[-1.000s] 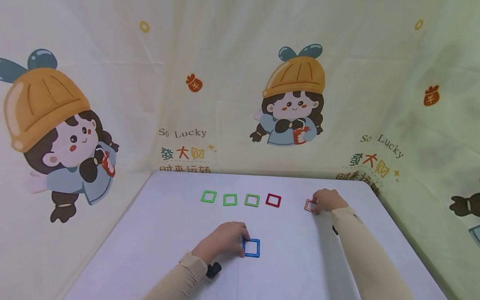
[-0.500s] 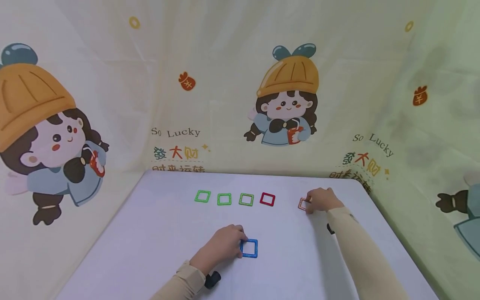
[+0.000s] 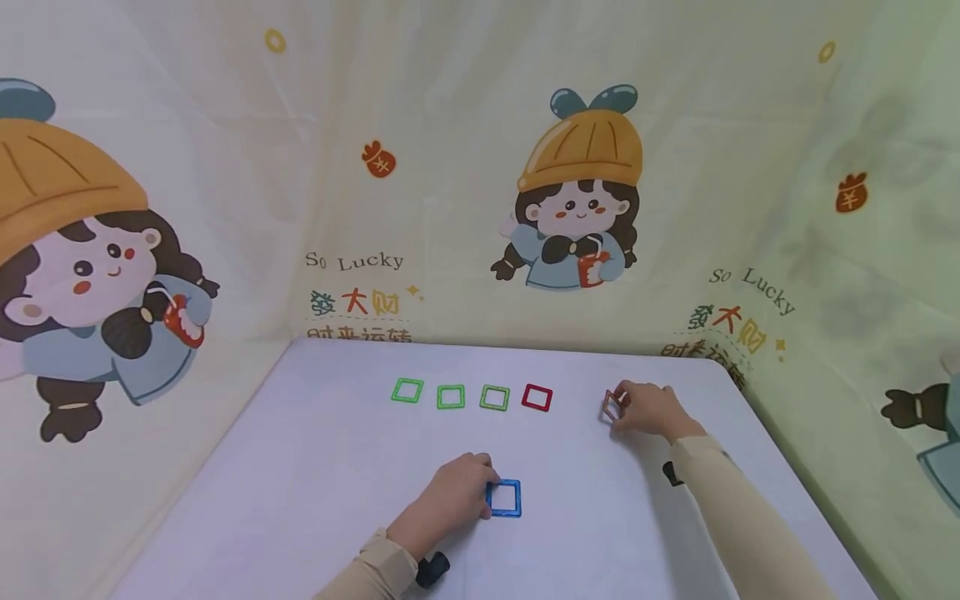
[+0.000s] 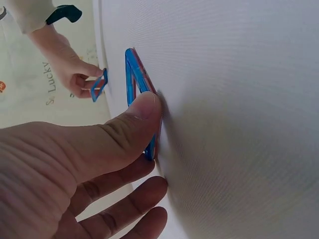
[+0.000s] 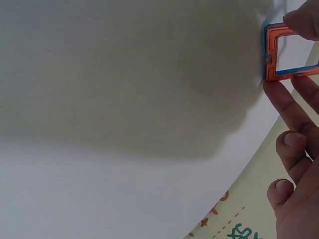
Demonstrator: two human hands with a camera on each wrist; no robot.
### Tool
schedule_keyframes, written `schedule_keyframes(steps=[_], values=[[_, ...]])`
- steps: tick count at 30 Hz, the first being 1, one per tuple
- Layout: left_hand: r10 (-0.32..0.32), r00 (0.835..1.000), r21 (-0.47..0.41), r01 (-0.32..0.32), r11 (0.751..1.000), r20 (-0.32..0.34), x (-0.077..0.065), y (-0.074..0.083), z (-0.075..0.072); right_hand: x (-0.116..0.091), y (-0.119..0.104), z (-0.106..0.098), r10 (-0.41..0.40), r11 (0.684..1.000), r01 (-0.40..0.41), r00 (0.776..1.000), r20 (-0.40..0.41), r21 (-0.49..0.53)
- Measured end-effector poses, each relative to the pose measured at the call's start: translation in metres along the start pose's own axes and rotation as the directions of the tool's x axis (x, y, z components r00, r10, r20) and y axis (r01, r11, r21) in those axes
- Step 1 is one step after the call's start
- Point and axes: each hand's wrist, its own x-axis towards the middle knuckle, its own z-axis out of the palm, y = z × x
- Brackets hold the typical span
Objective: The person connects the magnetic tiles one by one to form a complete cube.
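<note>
Head view: orange frame (image 3: 605, 405), pinched by right hand (image 3: 651, 409), has tipped steeper, lifting apparently begun; left hand (image 3: 456, 493) pinches blue frame (image 3: 518, 498).

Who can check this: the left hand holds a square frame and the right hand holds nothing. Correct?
No: the right wrist view shows the right hand holding an orange square frame. The left hand does hold a blue square frame.
</note>
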Motion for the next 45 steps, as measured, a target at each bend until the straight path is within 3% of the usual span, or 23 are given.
schedule_keyframes(steps=[16,30,45], values=[[-0.024,1.000,-0.021,0.024,0.999,0.019,0.004,-0.005,0.003,-0.019,-0.002,0.006,-0.014,0.985,0.015,1.000,-0.007,0.172],[-0.043,0.999,-0.054,0.044,0.998,0.028,0.002,-0.003,-0.002,-0.027,-0.007,0.012,-0.032,0.975,0.036,0.999,-0.024,0.221],[-0.015,0.999,-0.002,0.015,1.000,0.030,0.004,-0.002,-0.005,-0.036,-0.020,0.018,-0.038,0.967,0.043,0.999,-0.023,0.252]])
